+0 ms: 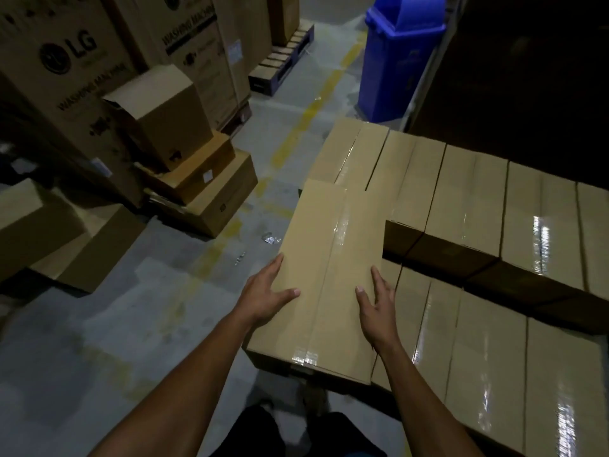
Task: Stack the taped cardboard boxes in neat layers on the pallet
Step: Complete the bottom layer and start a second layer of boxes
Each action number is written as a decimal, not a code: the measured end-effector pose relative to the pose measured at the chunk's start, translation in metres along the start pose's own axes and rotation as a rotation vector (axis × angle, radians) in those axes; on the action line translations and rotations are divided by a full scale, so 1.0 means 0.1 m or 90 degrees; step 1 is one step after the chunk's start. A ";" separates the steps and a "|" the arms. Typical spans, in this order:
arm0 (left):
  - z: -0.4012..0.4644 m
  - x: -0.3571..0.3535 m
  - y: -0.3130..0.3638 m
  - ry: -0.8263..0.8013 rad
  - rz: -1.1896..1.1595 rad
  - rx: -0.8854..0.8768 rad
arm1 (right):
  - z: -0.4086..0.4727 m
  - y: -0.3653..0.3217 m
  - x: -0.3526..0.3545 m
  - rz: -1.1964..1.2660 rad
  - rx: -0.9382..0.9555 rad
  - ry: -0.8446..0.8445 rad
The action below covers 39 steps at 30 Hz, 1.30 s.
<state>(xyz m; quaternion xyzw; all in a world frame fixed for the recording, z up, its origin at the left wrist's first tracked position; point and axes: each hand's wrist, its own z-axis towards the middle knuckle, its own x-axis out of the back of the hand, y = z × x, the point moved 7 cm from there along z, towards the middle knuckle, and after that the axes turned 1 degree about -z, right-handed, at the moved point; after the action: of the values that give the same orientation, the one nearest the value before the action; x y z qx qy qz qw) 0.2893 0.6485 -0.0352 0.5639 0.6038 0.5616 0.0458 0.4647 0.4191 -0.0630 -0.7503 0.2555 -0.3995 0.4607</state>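
1. I see the long brown taped cardboard box (324,275) lying on the stacked boxes' (478,199) lower layer, at that stack's left edge.
2. My left hand (267,296) and right hand (375,308) lie flat, fingers spread, on its top.
3. It looks stiff and light; the glossy tape is probably slippery, so I'd take it by the long side edges.

To your left stand tall washing machine cartons (66,70); ahead, a blue bin (397,61) beside the floor's yellow line (296,133).
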 end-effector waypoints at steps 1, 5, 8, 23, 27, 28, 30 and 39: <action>0.06 0.02 -0.03 -0.010 -0.001 -0.001 | 0.02 0.00 -0.05 -0.003 -0.009 0.000; 0.47 0.08 -0.25 -0.055 0.024 -0.012 | 0.16 0.06 -0.35 -0.015 -0.050 0.001; 0.80 0.12 -0.52 -0.085 0.038 -0.016 | 0.30 0.14 -0.61 -0.025 -0.074 0.015; 2.11 0.04 -1.87 -0.184 0.078 -0.057 | 1.09 1.01 -1.91 -0.068 -0.118 -0.001; 2.30 -0.04 -2.02 -0.193 0.077 -0.066 | 1.22 1.13 -2.05 -0.074 -0.121 0.009; 2.33 -0.05 -2.05 -0.194 0.076 -0.066 | 1.26 1.14 -2.07 -0.075 -0.120 0.011; 2.39 -0.07 -2.11 -0.197 0.075 -0.065 | 1.32 1.17 -2.12 -0.071 -0.127 0.011; 2.48 -0.18 -2.15 -0.226 0.097 -0.088 | 1.34 1.23 -2.16 -0.077 -0.155 0.007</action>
<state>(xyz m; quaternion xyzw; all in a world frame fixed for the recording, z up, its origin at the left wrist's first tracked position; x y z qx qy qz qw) 0.3311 0.8480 -0.2933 0.6935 0.5019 0.4955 0.1473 0.4558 0.5923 -0.2865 -0.8124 0.2588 -0.3970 0.3397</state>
